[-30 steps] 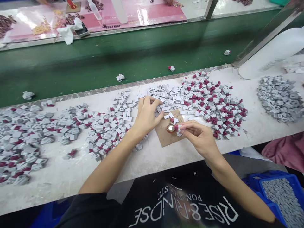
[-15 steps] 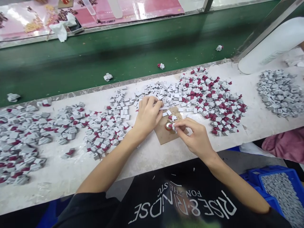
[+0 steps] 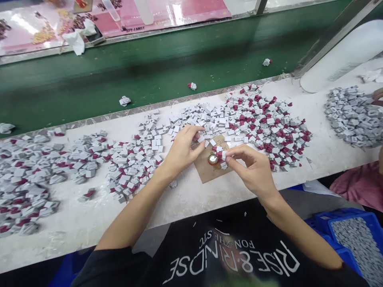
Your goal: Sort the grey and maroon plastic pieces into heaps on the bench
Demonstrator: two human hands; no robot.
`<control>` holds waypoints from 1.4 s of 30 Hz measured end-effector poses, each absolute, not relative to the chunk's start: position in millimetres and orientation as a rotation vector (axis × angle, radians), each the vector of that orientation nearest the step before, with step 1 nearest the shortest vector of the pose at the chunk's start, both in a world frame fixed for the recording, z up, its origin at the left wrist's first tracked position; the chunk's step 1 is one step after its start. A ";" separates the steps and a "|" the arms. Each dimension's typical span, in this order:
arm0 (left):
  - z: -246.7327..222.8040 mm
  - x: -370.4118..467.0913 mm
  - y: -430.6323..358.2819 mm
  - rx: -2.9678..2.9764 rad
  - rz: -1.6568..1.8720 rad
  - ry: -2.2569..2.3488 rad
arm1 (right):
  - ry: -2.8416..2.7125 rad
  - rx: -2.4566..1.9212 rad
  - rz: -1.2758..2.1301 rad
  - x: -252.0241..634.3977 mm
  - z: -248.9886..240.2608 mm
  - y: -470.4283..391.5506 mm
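My right hand [image 3: 254, 167] pinches a small grey and dark red plastic piece [image 3: 223, 155] between thumb and fingertips. The piece is just right of a small round cap [image 3: 213, 159] with shiny liquid in it. Under both lies a brown cardboard sheet [image 3: 206, 171], with a few loose grey pieces on it. On the sheet's left side my left hand [image 3: 184, 149] has its thumb and index finger apart, with nothing visible between them. Its other fingers are partly hidden. Beyond it spreads a pile of grey pieces [image 3: 206, 115].
Piles of grey and dark red pieces [image 3: 263, 119] cover much of the white bench [image 3: 167, 207]. A green belt [image 3: 167, 67] runs behind, carrying several pieces. At the right are a white cylinder [image 3: 338, 59], a grey pile [image 3: 353, 115], another person's hand [image 3: 378, 97] and blue crates [image 3: 371, 223].
My right hand has drawn the piece slightly right, away from the cap. My left thumb and index finger have spread apart. The belt pieces have shifted left. Another person's hand has appeared at the right edge.
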State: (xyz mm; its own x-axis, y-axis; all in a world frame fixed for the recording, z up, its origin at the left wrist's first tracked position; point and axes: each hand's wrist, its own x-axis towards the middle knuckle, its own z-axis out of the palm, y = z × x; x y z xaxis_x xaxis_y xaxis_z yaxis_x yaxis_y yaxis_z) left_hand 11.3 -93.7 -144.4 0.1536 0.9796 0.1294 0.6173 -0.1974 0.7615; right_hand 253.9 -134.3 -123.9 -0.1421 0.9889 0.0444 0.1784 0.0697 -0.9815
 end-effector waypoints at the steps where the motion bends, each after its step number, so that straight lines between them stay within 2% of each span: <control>1: -140.2 10.0 -93.4 1.705 0.919 1.446 | -1.418 -1.226 1.189 254.8 -122.2 -132.0; 5: -120.8 7.9 -90.9 1.011 1.021 1.130 | -1.230 -1.203 1.218 255.0 -115.6 -119.4; 8: -111.9 9.7 -89.4 0.817 1.053 1.002 | -1.177 -1.173 1.230 251.3 -111.1 -110.4; 16: -109.1 18.2 -93.5 0.977 1.153 1.072 | -1.188 -1.114 1.217 238.6 -103.5 -99.4; 32: -106.0 32.4 -94.1 1.030 1.118 0.997 | -1.209 -1.132 1.241 235.2 -100.9 -96.6; 42: -105.1 8.4 -90.4 1.087 1.056 1.005 | -1.402 -1.071 1.486 227.7 -104.6 -71.7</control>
